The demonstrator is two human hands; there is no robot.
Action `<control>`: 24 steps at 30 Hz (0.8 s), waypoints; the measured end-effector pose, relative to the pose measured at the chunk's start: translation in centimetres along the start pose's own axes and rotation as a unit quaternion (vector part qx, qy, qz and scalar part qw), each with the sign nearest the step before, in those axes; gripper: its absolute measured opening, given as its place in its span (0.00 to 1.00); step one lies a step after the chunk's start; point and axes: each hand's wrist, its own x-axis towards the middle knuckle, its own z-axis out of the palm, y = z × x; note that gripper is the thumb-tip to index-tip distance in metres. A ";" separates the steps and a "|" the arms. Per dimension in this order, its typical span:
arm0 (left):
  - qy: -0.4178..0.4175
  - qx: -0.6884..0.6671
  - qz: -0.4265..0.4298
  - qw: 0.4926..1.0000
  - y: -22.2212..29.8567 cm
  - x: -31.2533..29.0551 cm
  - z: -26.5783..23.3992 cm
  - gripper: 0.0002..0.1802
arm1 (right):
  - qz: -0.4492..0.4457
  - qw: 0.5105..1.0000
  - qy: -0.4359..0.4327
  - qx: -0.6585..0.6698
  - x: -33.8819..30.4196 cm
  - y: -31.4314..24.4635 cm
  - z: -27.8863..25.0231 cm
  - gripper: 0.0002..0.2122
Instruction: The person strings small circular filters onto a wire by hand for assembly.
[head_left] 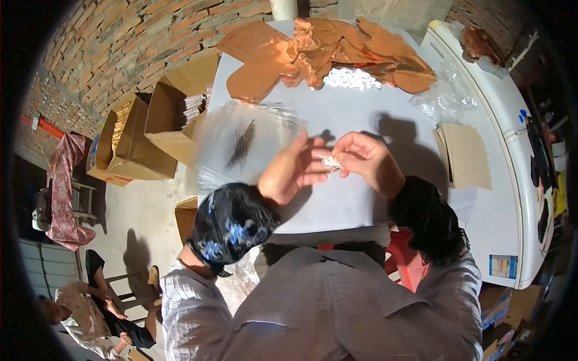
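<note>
In the head view, the right hand pinches a small white cord bundle between thumb and fingers. The left hand is beside it, palm turned inward, its fingers extended and slightly parted at the bundle; whether they grip any of it I cannot tell. The bundle is above the middle of the bench, between the two hands, with a loose strand hanging beneath it. Dark, shiny sleeve covers wrap both forearms.

Left of the hands, a stack of clear plastic bags lies on the bench, with a bunch of thin dark sticks on top. Along the far side are crumpled copper-coloured sheets, next to a heap of small white pieces. Clear plastic wrapping and a stack of tan card sheets lie to the right. Open cardboard boxes stand left of the bench, and another person sits at lower left.
</note>
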 end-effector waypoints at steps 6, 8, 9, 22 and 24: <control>-0.206 -0.047 -0.169 0.963 0.5 0.9 0.0 0.27 | -0.186 0.944 0.002 -0.272 0.3 -0.4 -1.1 0.03; -0.161 -0.034 -0.142 0.976 0.5 0.9 0.1 0.22 | -0.274 0.876 -0.005 -0.396 0.4 -0.8 -1.5 0.04; -0.116 -0.018 -0.112 0.987 0.7 1.1 0.2 0.16 | -0.275 0.875 -0.003 -0.398 0.6 -0.8 -1.7 0.04; -0.157 0.772 0.500 0.360 2.4 3.4 1.1 0.06 | 0.172 0.962 -0.070 0.200 2.8 4.3 -5.8 0.05; -0.163 0.759 0.497 0.388 2.4 4.3 0.4 0.06 | 0.209 0.939 -0.061 0.266 3.0 4.8 -5.9 0.04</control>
